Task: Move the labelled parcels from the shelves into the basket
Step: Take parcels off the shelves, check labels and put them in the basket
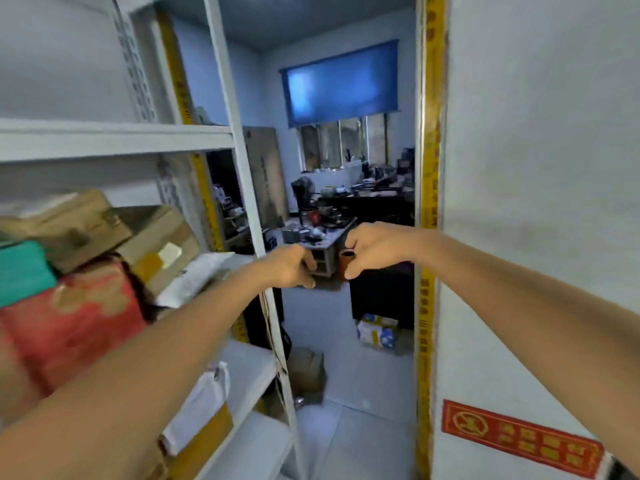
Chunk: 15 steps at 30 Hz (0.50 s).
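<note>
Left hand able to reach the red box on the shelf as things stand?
Probably yes. The red box sits at the shelving's open front beside the left forearm, with nothing before it. The left hand is out past the post, so it must draw back.

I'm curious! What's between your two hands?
Head view: a small brown tube shows between the left hand and right hand, close to the right one; whether it's held is unclear.
</note>
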Each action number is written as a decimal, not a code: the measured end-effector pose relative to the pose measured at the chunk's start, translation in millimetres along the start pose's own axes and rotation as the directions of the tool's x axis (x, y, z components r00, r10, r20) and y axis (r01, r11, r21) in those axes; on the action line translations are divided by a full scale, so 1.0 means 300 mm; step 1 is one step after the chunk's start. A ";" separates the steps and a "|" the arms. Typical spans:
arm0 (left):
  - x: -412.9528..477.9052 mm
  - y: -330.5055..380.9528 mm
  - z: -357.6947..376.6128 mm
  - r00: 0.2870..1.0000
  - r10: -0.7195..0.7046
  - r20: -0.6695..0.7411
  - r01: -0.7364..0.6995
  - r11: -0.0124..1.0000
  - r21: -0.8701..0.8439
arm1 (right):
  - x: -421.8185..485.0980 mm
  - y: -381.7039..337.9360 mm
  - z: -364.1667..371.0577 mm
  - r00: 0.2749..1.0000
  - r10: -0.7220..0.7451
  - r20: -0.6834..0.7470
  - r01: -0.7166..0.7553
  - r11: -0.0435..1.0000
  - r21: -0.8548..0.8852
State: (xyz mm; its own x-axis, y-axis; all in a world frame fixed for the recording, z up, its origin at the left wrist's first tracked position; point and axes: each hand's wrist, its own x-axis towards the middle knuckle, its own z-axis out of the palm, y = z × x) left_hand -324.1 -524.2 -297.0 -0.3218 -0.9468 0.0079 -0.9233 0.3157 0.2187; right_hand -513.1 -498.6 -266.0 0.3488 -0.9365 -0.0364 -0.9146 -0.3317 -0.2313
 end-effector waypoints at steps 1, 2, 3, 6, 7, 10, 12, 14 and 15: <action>-0.041 -0.045 -0.024 0.999 -0.040 -0.003 0.040 0.999 -0.019 | 0.016 -0.047 -0.004 0.999 -0.034 -0.009 0.034 0.999 0.003; -0.084 -0.083 -0.046 0.997 -0.074 -0.003 0.073 0.997 -0.033 | 0.020 -0.096 -0.006 0.998 -0.064 -0.006 0.064 0.998 0.005; -0.143 -0.124 -0.070 0.993 -0.116 -0.006 0.116 0.992 -0.042 | 0.029 -0.152 -0.004 0.995 -0.103 0.008 0.103 0.995 -0.005; -0.285 -0.208 -0.120 0.976 -0.203 -0.074 0.202 0.979 -0.027 | 0.038 -0.287 -0.001 0.982 -0.189 0.015 0.190 0.981 -0.048; -0.345 -0.233 -0.132 0.966 -0.238 -0.104 0.238 0.971 -0.012 | 0.044 -0.334 0.001 0.973 -0.229 0.017 0.229 0.970 -0.076; -0.541 -0.290 -0.144 0.920 -0.349 -0.176 0.360 0.932 0.032 | 0.055 -0.498 0.016 0.928 -0.369 0.044 0.372 0.921 -0.118; -0.672 -0.309 -0.135 0.883 -0.424 -0.202 0.441 0.897 0.045 | 0.039 -0.617 0.051 0.883 -0.462 0.079 0.468 0.879 -0.088; -0.806 -0.320 -0.117 0.826 -0.531 -0.187 0.541 0.841 0.001 | 0.007 -0.741 0.104 0.826 -0.550 0.128 0.560 0.826 -0.063; -0.876 -0.327 -0.106 0.791 -0.586 -0.179 0.592 0.806 -0.022 | -0.007 -0.802 0.135 0.793 -0.591 0.149 0.604 0.795 -0.057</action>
State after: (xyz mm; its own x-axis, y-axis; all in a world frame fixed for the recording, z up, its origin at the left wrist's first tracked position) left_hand -142.2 -308.5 -289.4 0.3238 -0.9447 0.0523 -0.9298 -0.3075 0.2024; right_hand -285.6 -412.1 -249.8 0.8476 -0.5293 -0.0374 -0.5284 -0.8355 -0.1506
